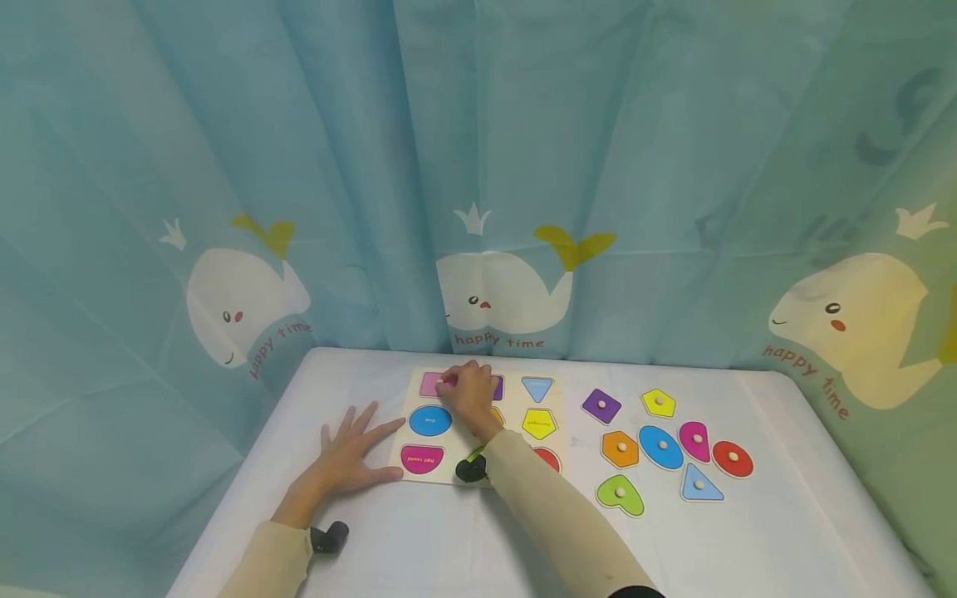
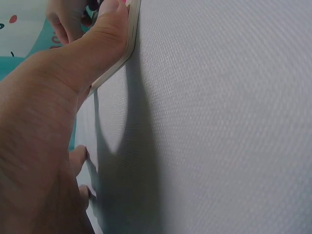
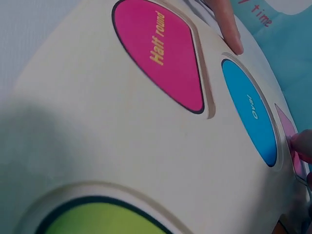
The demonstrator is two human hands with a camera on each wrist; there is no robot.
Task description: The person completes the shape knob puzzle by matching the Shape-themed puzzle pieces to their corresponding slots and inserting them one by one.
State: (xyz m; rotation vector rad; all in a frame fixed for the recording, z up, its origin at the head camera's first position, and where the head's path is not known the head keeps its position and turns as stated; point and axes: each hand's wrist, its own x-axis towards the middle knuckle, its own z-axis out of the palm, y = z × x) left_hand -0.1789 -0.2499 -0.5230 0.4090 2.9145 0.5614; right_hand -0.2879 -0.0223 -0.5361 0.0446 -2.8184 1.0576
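Observation:
A wooden shape puzzle board [image 1: 429, 441] lies on the table, with printed recesses such as a blue oval [image 3: 249, 114] and a magenta half round [image 3: 161, 53]. At its far left corner my right hand [image 1: 473, 397] pinches a pink piece [image 1: 429, 384], which lies at the corner recess; its knob is hidden by the fingers. In the right wrist view, fingertips [image 3: 301, 145] touch the pink piece. My left hand [image 1: 350, 458] rests at the board's left edge with fingers spread, its thumb [image 2: 109, 29] on the near corner.
Right of the board lie several loose knobbed pieces, including a purple one [image 1: 601, 405], a yellow pentagon [image 1: 659, 410], a green heart [image 1: 628, 502], a blue oval piece [image 1: 653, 436] and a red one [image 1: 733, 470]. A whale-print curtain [image 1: 359, 166] hangs behind the white table [image 1: 785, 540].

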